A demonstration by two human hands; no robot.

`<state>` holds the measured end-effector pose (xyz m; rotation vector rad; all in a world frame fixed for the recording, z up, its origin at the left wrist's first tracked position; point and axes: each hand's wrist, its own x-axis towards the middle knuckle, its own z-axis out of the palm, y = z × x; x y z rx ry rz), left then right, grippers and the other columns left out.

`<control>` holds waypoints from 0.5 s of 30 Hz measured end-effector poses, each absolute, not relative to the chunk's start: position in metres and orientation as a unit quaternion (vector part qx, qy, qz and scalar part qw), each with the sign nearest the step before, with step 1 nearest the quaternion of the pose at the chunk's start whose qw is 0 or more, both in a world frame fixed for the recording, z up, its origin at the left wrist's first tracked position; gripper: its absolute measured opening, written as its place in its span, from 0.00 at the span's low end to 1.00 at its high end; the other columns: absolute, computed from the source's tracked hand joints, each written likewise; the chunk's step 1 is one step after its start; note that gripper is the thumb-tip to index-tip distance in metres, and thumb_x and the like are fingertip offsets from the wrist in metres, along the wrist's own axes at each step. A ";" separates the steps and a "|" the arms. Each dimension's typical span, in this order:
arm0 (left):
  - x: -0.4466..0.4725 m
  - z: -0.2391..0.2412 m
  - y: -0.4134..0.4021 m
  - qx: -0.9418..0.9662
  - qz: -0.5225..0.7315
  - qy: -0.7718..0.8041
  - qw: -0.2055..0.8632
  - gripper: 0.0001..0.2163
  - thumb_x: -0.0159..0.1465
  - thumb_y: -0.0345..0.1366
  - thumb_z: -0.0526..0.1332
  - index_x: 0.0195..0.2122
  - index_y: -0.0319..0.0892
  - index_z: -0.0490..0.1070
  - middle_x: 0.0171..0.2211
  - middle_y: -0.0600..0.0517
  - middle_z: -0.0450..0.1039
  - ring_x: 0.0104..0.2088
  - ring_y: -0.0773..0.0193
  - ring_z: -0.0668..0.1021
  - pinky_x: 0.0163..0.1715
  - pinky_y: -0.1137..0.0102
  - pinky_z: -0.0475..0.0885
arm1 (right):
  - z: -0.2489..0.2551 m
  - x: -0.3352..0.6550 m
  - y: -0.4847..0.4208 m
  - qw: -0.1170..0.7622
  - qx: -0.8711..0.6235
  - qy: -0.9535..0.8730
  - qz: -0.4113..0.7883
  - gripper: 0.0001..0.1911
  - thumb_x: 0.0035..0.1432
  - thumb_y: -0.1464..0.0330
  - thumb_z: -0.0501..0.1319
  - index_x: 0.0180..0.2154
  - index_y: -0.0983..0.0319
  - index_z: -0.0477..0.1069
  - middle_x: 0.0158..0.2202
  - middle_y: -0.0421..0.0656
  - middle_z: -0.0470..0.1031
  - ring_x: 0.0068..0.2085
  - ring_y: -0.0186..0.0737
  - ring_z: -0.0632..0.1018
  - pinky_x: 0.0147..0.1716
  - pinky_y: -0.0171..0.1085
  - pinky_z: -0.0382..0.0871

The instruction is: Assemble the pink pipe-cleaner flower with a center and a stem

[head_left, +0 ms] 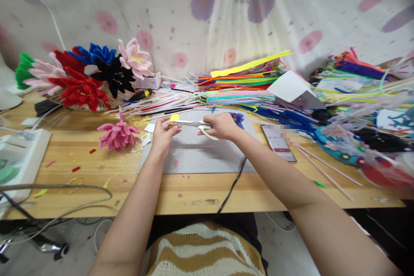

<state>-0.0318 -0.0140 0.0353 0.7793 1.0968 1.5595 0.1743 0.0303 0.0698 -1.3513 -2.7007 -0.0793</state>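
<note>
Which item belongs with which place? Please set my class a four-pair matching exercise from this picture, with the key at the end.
Column 1
1. Scissors
2. Phone
3. Dark pink flower
4. Yellow piece

Column 2
A. On the table, left of the grey mat
B. At the fingertips of the left hand
C. In the right hand
D. On the table, right of the grey mat

Right pairs: 1-C, 2-D, 3-A, 4-B
</note>
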 end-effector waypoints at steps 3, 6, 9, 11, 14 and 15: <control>-0.032 0.036 -0.014 0.323 0.651 0.452 0.517 0.22 0.43 0.29 0.67 0.38 0.42 0.60 0.26 0.56 0.72 0.29 0.67 0.77 0.37 0.65 0.72 | 0.068 0.174 0.030 0.060 -0.449 -0.891 -0.027 0.28 0.54 0.44 0.49 0.35 0.60 0.71 0.30 0.45 0.77 0.29 0.38 0.73 0.25 0.34 0.43; -0.032 0.038 -0.014 0.315 0.653 0.449 0.523 0.22 0.42 0.29 0.67 0.37 0.42 0.60 0.25 0.57 0.73 0.29 0.68 0.77 0.36 0.66 0.72 | 0.066 0.174 0.031 0.063 -0.451 -0.890 -0.030 0.28 0.54 0.44 0.48 0.34 0.60 0.71 0.30 0.45 0.77 0.29 0.38 0.73 0.25 0.34 0.42; -0.032 0.039 -0.015 0.305 0.654 0.447 0.529 0.22 0.42 0.29 0.67 0.37 0.43 0.61 0.25 0.57 0.73 0.28 0.69 0.77 0.36 0.67 0.72 | 0.064 0.175 0.032 0.065 -0.451 -0.889 -0.031 0.28 0.54 0.44 0.48 0.34 0.60 0.71 0.30 0.45 0.77 0.29 0.38 0.73 0.25 0.34 0.42; -0.032 0.038 -0.015 0.305 0.653 0.445 0.531 0.22 0.42 0.29 0.68 0.37 0.43 0.61 0.26 0.57 0.73 0.29 0.69 0.77 0.36 0.66 0.73 | 0.064 0.175 0.032 0.066 -0.455 -0.888 -0.030 0.28 0.54 0.44 0.48 0.34 0.60 0.71 0.30 0.45 0.77 0.29 0.38 0.73 0.26 0.34 0.42; -0.033 0.037 -0.016 0.311 0.650 0.446 0.532 0.22 0.42 0.30 0.68 0.37 0.42 0.61 0.28 0.54 0.73 0.30 0.67 0.77 0.37 0.64 0.72 | 0.066 0.175 0.033 0.076 -0.460 -0.884 -0.027 0.27 0.54 0.45 0.48 0.34 0.60 0.71 0.30 0.45 0.77 0.29 0.38 0.73 0.26 0.34 0.43; -0.033 0.037 -0.016 0.310 0.649 0.446 0.532 0.22 0.42 0.30 0.69 0.37 0.42 0.61 0.28 0.54 0.73 0.30 0.67 0.77 0.37 0.64 0.72 | 0.067 0.175 0.034 0.081 -0.461 -0.883 -0.026 0.27 0.54 0.45 0.49 0.34 0.60 0.71 0.30 0.45 0.77 0.29 0.38 0.73 0.26 0.34 0.43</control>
